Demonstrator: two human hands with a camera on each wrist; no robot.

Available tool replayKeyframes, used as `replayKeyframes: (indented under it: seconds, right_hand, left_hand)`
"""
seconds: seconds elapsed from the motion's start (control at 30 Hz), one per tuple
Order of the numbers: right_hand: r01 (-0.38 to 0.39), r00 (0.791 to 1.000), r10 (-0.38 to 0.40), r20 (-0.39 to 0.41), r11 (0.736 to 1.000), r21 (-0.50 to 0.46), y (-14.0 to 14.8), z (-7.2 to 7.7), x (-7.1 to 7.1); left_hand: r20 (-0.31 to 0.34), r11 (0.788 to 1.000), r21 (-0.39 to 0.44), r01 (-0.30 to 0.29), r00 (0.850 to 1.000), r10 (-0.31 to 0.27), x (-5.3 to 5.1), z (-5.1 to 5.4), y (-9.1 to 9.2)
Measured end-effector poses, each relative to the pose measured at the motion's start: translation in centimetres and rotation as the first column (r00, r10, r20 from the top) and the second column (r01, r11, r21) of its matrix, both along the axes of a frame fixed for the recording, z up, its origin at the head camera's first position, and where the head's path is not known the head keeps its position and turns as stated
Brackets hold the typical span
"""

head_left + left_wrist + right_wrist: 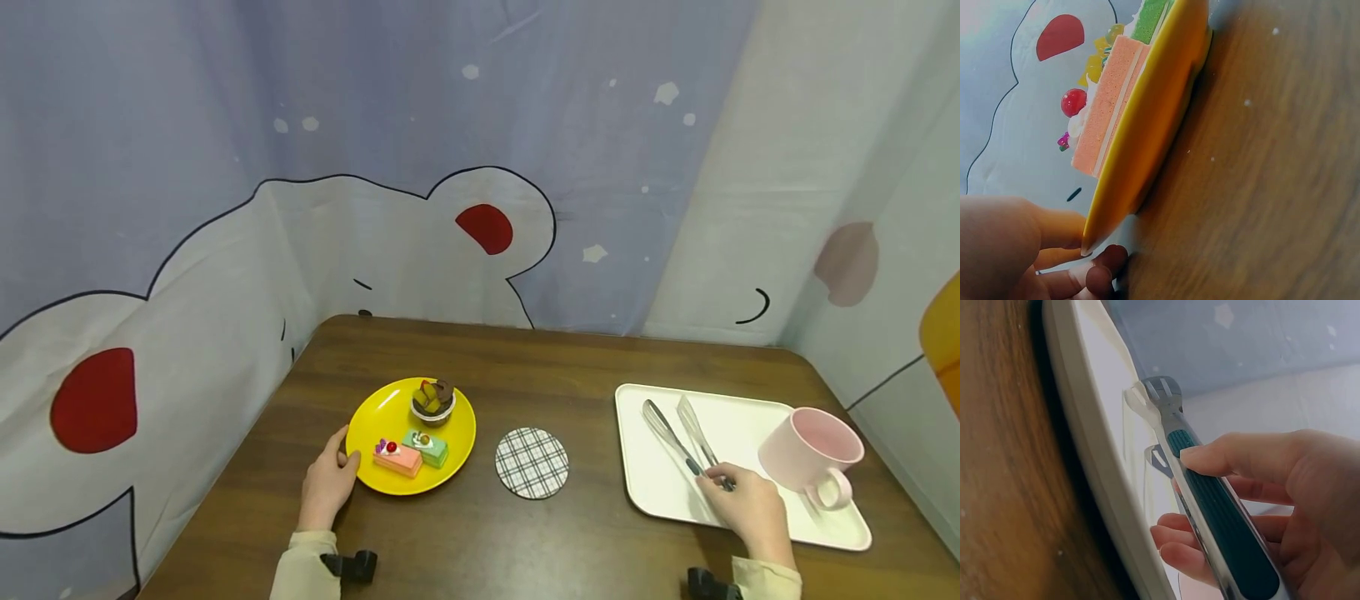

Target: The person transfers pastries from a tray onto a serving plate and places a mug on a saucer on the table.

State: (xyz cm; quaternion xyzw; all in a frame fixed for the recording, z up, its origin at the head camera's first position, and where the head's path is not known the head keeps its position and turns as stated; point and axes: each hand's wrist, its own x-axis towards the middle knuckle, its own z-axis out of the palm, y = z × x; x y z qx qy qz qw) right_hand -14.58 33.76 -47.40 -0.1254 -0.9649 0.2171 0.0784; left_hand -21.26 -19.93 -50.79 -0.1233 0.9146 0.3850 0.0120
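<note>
My left hand [328, 482] pinches the near-left rim of a yellow plate [367, 421], thumb on top and fingers at the underside. On the plate sit a pink cake slice [399, 459], a green cake slice [427, 451] and a chocolate cupcake [434, 406]. Over a white tray [637, 475], my right hand [752, 508] holds metal tongs [1216, 509] by their teal grips, thumb on one side and fingertips on the other. The tongs' slotted ends point toward the tray's far left and stand apart. Whether they touch the tray is unclear.
A pink mug [787, 454] stands at the tray's right side, its handle toward me. Between plate and tray lies a round checked coaster [532, 463]. The brown wooden table [525, 358] meets a printed curtain [390, 250] at the back and sides.
</note>
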Motion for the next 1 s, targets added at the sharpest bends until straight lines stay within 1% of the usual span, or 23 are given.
replayKeyframes:
  seconds: [0.27,0.4,0.73,0.87,1.0]
  right_hand:
    - [0.035,0.999,-0.035,0.026,0.999,-0.022,0.6,-0.5,0.0]
    - [0.040,0.999,-0.040,0.014,0.999,-0.025,1.0,-0.5,0.2]
    - [0.038,0.999,-0.038,0.000,0.999,-0.023,1.5,-0.7,0.6]
    - [0.004,0.999,-0.004,-0.032,1.000,-0.005,1.5,-0.9,0.5]
    - [-0.027,0.996,0.028,-0.090,0.999,0.020,1.5,-1.1,0.5]
  left_hand:
    - [-0.005,1.000,0.002,0.008,1.000,-0.008,0.2,-0.3,-0.2]
    - [-0.001,1.000,0.012,0.008,1.000,-0.008,0.3,-0.4,0.0]
    - [-0.002,1.000,0.026,0.002,1.000,-0.002,0.1,-0.1,0.1]
    - [0.004,0.999,0.032,0.002,1.000,-0.002,0.1,0.0,0.0]
    - [0.001,0.999,0.033,0.002,1.000,-0.002,0.0,0.0,-0.1]
